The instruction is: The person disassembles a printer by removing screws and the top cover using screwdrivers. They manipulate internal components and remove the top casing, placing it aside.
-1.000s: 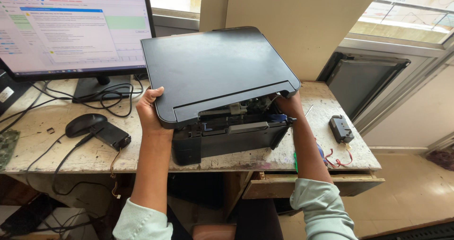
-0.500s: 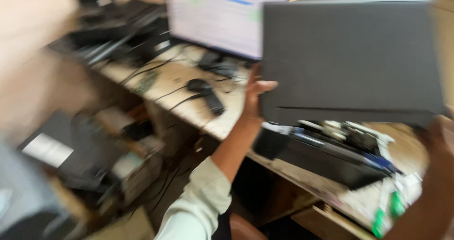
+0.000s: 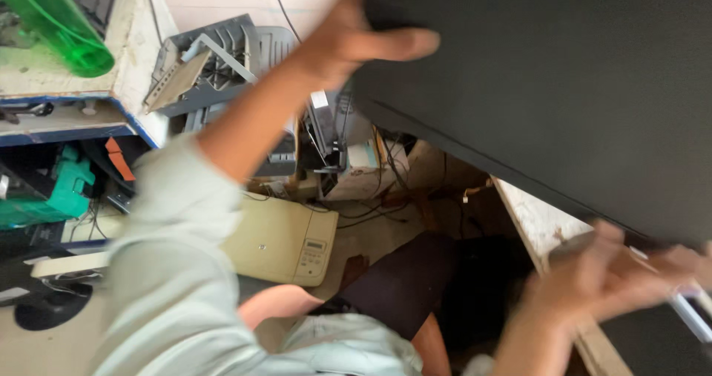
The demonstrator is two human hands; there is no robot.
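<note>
Your left hand is clamped on the near edge of the black printer lid, thumb laid flat across its top, arm stretched up. Your right hand is blurred; it curls under the lid's lower edge beside the surface, but you cannot tell whether it is truly gripping. The lid fills the upper right of the view, tilted, over the surface edge. To handle it well, I judge you should settle the right hand into a firm hold first, keep both hands spread wide along the edge, and move the panel evenly so it does not twist. Beyond your arm, a cream printer lies on the floor among cables, grey printer parts are piled behind, and a green bottle lies on a shelf.
</note>
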